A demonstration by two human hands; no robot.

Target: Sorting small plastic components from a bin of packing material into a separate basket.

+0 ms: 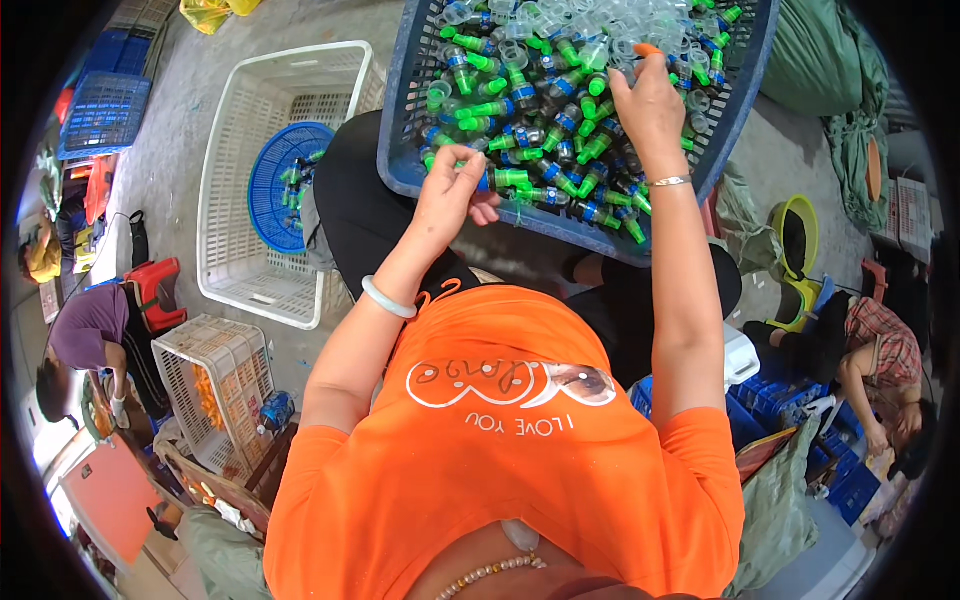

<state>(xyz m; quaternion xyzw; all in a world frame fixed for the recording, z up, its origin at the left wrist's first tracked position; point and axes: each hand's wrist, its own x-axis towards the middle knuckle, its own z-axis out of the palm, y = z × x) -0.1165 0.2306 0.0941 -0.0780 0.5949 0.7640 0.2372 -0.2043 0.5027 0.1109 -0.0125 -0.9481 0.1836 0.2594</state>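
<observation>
A blue plastic crate (395, 120) rests in front of me, filled with small dark bottles (560, 90) that have bright green tops and blue bands. Clear plastic caps (600, 25) lie heaped at its far end. At the near left corner, my left hand (452, 195) is closed in a pinch around a small green-topped bottle (508, 179). Over the right part of the crate reaches my right hand (650, 110), thumb and forefinger apart beside the clear caps. Something orange (648, 49) covers or sits at its forefinger tip; whether a cap touches those fingers is unclear.
Left of the crate stands a white plastic basket (212, 200) with a round blue basket (262, 190) inside, holding more bottles. Other people work at far left (95, 325) and far right (875, 350). Green sacks (820, 60) and a yellow bucket (798, 235) lie to the right.
</observation>
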